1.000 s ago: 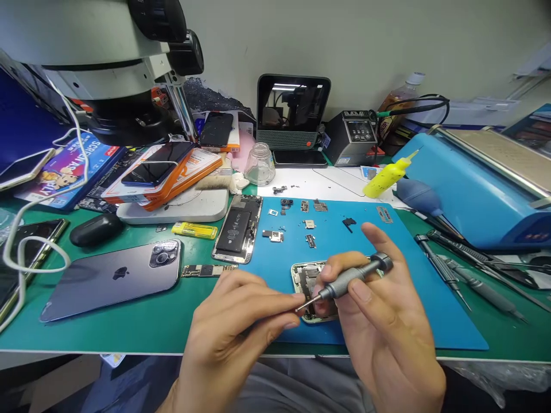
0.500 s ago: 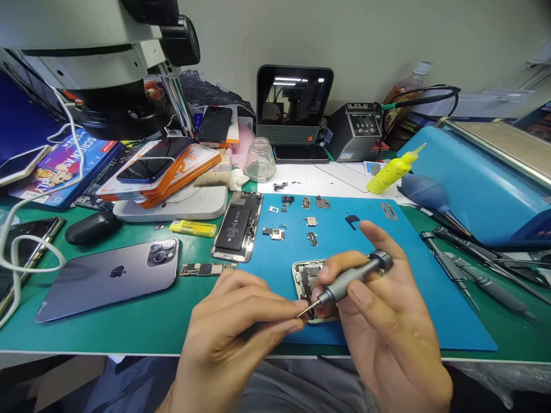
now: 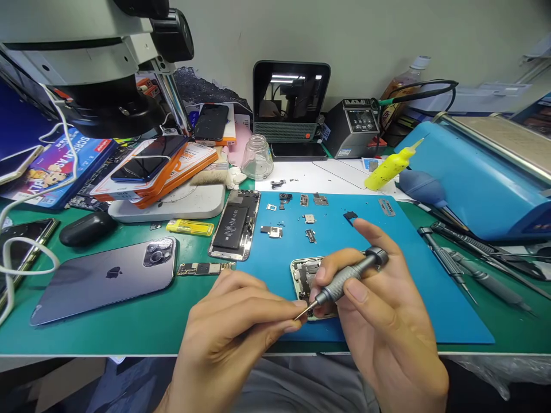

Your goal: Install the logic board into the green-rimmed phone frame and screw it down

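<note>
In my right hand (image 3: 387, 321) is a grey precision screwdriver (image 3: 340, 285), tilted with its tip down to the left. Thumb and fingers grip its knurled barrel, and the index finger is raised past the end cap. My left hand (image 3: 241, 327) pinches thumb and fingertips together right at the screwdriver's tip; anything tiny between them is hidden. Beneath the hands, an opened phone body (image 3: 303, 275) lies on the blue mat (image 3: 456, 310), partly covered. Small phone parts lie farther up the mat, among them a camera module (image 3: 285, 197) and a metal bracket (image 3: 310, 236).
Left of the mat lie a phone housing with battery (image 3: 232, 226), a logic board (image 3: 202, 268), a yellow lighter (image 3: 189, 227) and a purple phone (image 3: 107, 281). A microscope (image 3: 107, 74) overhangs the left. Tweezers and more screwdrivers (image 3: 447, 261) lie right, beside a blue machine (image 3: 473, 183).
The whole view has shifted slightly, with things appearing a little farther left and up. Both hands keep the same grip, with the screwdriver tip still at my left fingertips.
</note>
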`<state>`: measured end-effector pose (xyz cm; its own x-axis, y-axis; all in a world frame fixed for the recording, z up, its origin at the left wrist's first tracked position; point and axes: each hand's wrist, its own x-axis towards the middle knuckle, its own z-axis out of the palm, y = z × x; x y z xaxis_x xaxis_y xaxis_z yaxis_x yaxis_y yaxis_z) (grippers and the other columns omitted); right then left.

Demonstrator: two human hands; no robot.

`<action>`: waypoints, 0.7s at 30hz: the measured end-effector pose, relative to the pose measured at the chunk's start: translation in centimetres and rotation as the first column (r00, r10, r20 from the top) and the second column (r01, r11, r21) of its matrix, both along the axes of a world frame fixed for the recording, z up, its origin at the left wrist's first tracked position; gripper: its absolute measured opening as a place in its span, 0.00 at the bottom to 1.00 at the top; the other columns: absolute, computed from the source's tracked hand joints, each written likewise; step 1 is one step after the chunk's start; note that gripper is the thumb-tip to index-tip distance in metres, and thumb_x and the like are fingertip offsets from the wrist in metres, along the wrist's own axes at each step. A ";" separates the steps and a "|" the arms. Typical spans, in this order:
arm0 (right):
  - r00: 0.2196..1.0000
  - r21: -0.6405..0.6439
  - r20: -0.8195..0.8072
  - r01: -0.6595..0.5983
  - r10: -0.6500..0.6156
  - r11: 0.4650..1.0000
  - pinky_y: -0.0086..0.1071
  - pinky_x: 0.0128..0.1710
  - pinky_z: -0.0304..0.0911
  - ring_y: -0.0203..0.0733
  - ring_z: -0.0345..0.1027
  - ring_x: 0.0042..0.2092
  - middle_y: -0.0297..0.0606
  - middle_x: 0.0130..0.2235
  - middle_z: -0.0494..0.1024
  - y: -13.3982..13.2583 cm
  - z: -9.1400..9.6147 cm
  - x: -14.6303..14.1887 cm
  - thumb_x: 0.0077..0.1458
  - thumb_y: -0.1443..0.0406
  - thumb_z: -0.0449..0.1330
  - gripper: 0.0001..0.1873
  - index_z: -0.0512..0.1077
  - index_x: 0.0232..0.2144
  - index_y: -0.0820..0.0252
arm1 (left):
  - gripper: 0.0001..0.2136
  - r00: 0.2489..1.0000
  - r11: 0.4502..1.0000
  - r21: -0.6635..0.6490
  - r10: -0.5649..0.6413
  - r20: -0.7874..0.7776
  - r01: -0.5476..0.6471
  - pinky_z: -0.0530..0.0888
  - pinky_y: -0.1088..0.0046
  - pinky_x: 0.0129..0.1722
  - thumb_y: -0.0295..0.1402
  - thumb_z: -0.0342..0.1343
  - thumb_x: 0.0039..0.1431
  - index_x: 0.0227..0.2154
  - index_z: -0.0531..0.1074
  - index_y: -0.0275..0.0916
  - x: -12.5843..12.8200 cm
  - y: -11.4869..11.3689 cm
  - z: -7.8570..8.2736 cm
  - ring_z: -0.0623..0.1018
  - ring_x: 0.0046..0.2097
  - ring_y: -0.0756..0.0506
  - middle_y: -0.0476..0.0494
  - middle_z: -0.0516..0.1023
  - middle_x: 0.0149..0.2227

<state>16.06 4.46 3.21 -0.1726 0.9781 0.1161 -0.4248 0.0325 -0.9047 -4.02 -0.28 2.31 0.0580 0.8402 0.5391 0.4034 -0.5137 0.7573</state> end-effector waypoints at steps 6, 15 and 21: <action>1.000 -0.002 -0.002 -0.004 0.004 1.000 0.29 0.35 0.86 0.39 0.85 0.34 0.33 0.41 0.88 -0.1 0.0 0.0 0.76 0.61 0.69 0.23 0.74 0.68 0.42 | 0.07 0.999 1.000 0.013 0.010 -0.044 -0.009 0.84 0.70 0.41 0.33 0.65 0.84 0.50 0.88 0.49 -0.2 0.0 -0.1 0.87 0.38 0.49 0.56 0.93 0.39; 0.990 -0.056 -0.100 0.094 -0.099 0.994 0.31 0.35 0.86 0.40 0.85 0.38 0.36 0.44 0.89 1.0 0.4 1.3 0.74 0.62 0.70 0.22 0.76 0.67 0.46 | 0.18 0.911 0.968 0.118 0.250 -0.329 -0.224 0.68 0.62 0.64 0.42 0.66 0.84 0.69 0.81 0.44 1.1 -0.4 -1.9 0.82 0.60 0.42 0.49 0.92 0.59; 0.937 0.149 0.098 0.319 -0.335 0.936 0.31 0.23 0.79 0.40 0.82 0.29 0.33 0.43 0.90 0.7 0.5 2.5 0.75 0.64 0.69 0.27 0.69 0.69 0.43 | 0.33 0.687 0.935 0.176 0.345 -0.639 -0.307 0.62 0.45 0.65 0.61 0.47 0.86 0.67 0.80 0.37 2.7 0.2 -2.2 0.74 0.67 0.27 0.31 0.86 0.68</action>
